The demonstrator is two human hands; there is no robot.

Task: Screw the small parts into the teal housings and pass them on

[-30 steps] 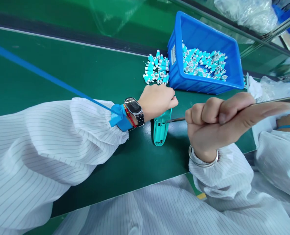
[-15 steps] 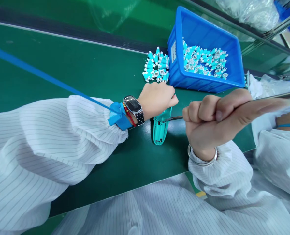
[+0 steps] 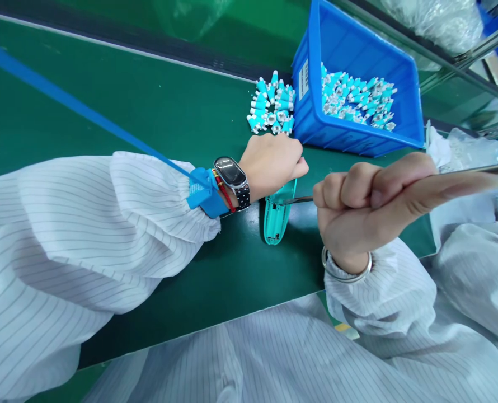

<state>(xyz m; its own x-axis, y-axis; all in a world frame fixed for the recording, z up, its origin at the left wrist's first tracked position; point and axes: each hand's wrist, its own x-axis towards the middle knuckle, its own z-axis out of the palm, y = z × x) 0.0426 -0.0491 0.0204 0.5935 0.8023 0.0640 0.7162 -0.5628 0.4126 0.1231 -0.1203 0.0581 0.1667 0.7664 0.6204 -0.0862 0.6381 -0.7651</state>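
Observation:
A teal elongated plastic shell (image 3: 276,226) lies on the green bench with its hollow inside facing up and small dark and metal parts in it. My left hand (image 3: 273,163) is closed over its far end, fingers curled and partly hidden under the knuckles. In my fist, my right hand (image 3: 358,210) grips a long thin metal tool (image 3: 302,200) that resembles tweezers. The tool's tip touches or nearly touches the inside of the shell, and its back end runs out to the right along an outstretched finger.
Beyond my left hand lies a cluster of teal-and-white cone-shaped parts (image 3: 274,104). A blue bin (image 3: 358,137) beside it holds many more. A blue strap (image 3: 76,106) stretches from my left wrist across the bench (image 3: 182,302). Another person's sleeve (image 3: 478,263) is close on the right.
The view has shifted slightly, so the bin and cone parts sit a little higher. Both hands keep their grip, and the tool's tip stays at the shell.

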